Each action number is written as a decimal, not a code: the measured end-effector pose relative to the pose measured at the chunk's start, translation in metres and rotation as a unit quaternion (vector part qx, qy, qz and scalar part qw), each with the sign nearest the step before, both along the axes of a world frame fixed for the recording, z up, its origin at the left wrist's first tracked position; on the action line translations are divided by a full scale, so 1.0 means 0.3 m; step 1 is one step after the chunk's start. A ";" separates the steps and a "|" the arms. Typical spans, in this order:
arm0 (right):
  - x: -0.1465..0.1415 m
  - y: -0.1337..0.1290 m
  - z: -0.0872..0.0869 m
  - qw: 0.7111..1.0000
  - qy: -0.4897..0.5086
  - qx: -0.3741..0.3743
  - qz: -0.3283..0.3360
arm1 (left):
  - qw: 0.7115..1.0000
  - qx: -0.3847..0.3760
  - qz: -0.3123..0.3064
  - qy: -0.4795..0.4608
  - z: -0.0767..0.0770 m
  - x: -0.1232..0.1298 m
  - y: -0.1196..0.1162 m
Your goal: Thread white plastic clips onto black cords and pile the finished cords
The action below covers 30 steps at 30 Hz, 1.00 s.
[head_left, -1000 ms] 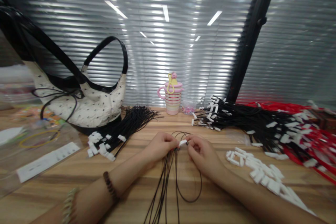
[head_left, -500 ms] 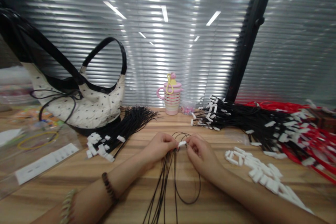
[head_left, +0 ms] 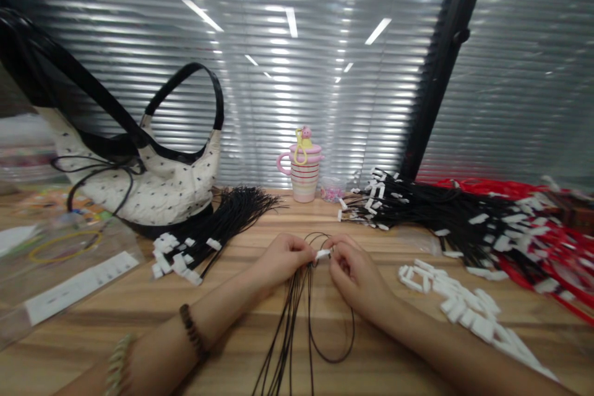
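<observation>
Between hands (head_left: pixel 317 266) — white piece (head_left: pixel 322 254) (small).

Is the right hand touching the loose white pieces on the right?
Apart. The head view shows bare wood tabletop between the right hand and the loose white pieces.

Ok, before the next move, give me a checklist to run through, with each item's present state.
1. Left hand closed at one end of the white tag: ok.
2. Right hand firmly gripping the other end: cannot tell; fingers hide the contact.
3. Cord seated inside that tag: cannot tell, too small.
4. Thin black cords all hanging together: not ok, one loops out to the right.
5. Striped cup upright, away from both hands: ok.
</observation>
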State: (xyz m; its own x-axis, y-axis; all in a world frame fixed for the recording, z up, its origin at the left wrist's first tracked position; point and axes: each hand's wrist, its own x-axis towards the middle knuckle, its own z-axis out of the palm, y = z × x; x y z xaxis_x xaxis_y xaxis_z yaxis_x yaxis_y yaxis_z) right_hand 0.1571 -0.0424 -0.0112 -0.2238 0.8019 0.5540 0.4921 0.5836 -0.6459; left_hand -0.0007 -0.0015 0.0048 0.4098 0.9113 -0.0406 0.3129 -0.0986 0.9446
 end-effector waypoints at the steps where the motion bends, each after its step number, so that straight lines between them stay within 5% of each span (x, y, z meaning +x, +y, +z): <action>1: 0.000 -0.001 0.000 1.000 -0.001 -0.001 -0.001 | 1.000 0.003 -0.003 0.000 -0.001 0.000 0.000; 30: -0.001 0.006 -0.020 0.999 0.021 -0.032 -0.019 | 1.000 -0.007 0.020 0.009 0.006 0.010 -0.006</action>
State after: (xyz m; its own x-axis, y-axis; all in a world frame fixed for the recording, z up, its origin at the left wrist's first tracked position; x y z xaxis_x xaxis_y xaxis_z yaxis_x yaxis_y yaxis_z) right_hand 0.1567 -0.0407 -0.0172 -0.1688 0.8435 0.5099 0.4847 0.5215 -0.7022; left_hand 0.0023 -0.0034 0.0067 0.3725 0.9261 -0.0606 0.3339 -0.0728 0.9398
